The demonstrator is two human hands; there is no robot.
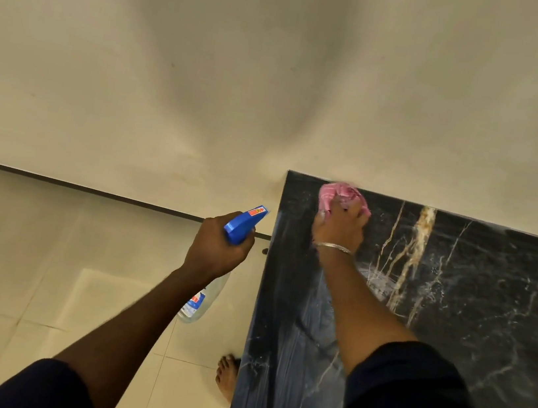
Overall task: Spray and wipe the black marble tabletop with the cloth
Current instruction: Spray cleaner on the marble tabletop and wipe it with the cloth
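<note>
The cloth (339, 194), pink and bunched into a soft wad, lay pressed on the black marble tabletop (475, 302) at its far left corner, close against the wall (280, 67); it looked light and limp, a thing that would crumple to any shape, so it was best taken as it was here, gathered under the palm with the fingers spread over the top to push it flat against the stone; the right hand (338, 229) was clenched over it in just that way, a thin bangle (334, 247) at the wrist; the marble itself was hard, glossy and probably slick where wet, with pale streaks of smeared film along its left strip that suggested the wiping was well under way there; the veined area to the right showed droplets or specks, though the blur made it hard to say which; the left hand (216, 248) was wrapped tightly around the neck of 1 spray bottle (214, 265), held off the table's left edge over the tiled floor (43, 276); its blue trigger head pointed toward the corner; the clear plastic body hung below the fist, likely light and a little slippery, so the neck was the sound place to hold it; 1 bare foot (228, 376) stood by the table's edge.
</note>
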